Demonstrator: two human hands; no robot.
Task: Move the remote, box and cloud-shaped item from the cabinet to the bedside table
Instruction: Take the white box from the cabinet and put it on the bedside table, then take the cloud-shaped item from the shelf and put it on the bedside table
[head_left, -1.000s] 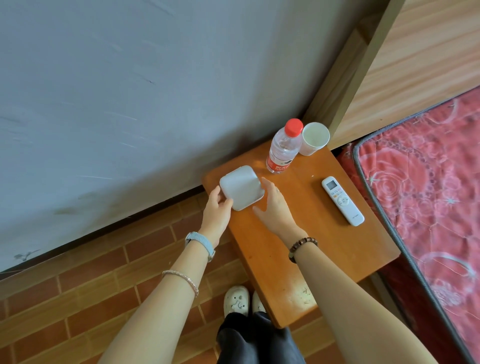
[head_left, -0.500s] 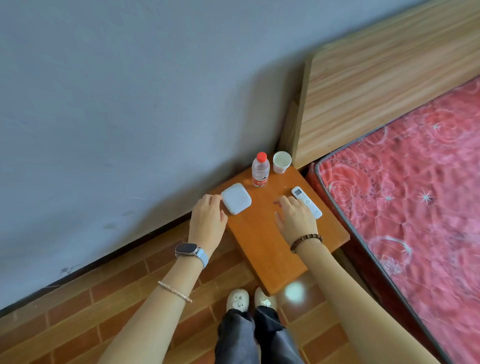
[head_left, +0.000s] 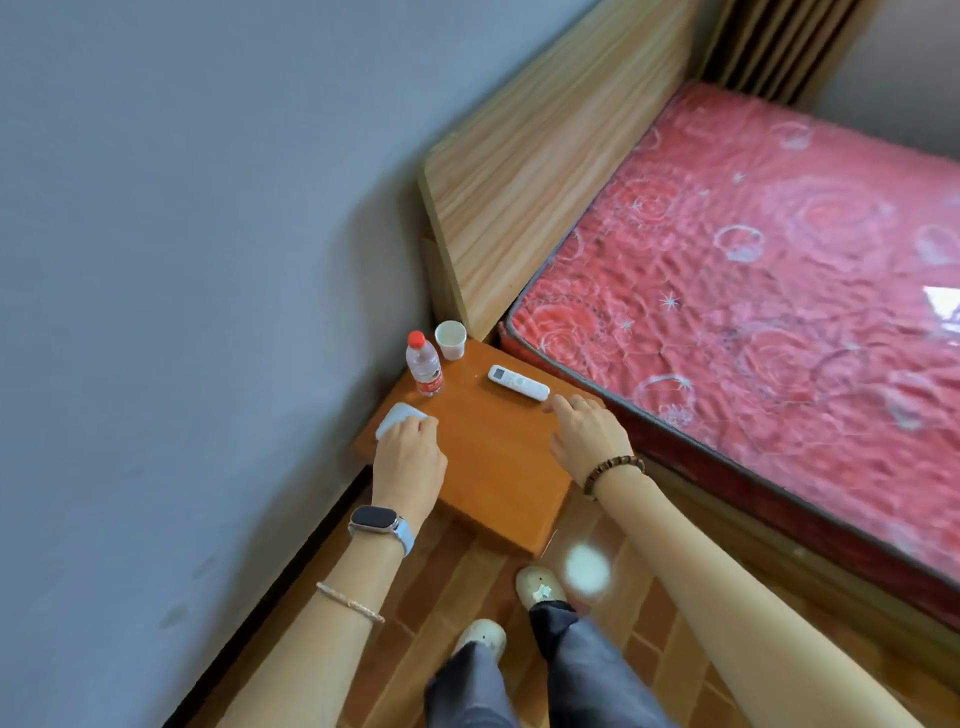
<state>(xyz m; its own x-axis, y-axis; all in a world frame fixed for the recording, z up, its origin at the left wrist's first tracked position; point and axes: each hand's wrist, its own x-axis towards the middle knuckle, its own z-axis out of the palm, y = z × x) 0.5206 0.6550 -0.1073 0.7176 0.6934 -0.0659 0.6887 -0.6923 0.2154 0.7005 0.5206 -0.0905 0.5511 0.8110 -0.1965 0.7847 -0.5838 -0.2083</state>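
We are resting our left hand (head_left: 408, 447) flat over the white box (head_left: 397, 417) at the wall-side corner of the orange surface (head_left: 493, 457), fingers loose, not clamping it. Our right hand (head_left: 589, 434) is lying open near the bed-side edge, fingertips just beside the remote (head_left: 518, 383). A water bottle (head_left: 423, 364) and a paper cup (head_left: 450, 339) are standing at the back.

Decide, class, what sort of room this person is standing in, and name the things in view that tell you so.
Most likely a bedroom. A bed with a red patterned mattress and a wooden headboard fills the right side, and a small bedside table beside it carries a remote, a water bottle and a paper cup.
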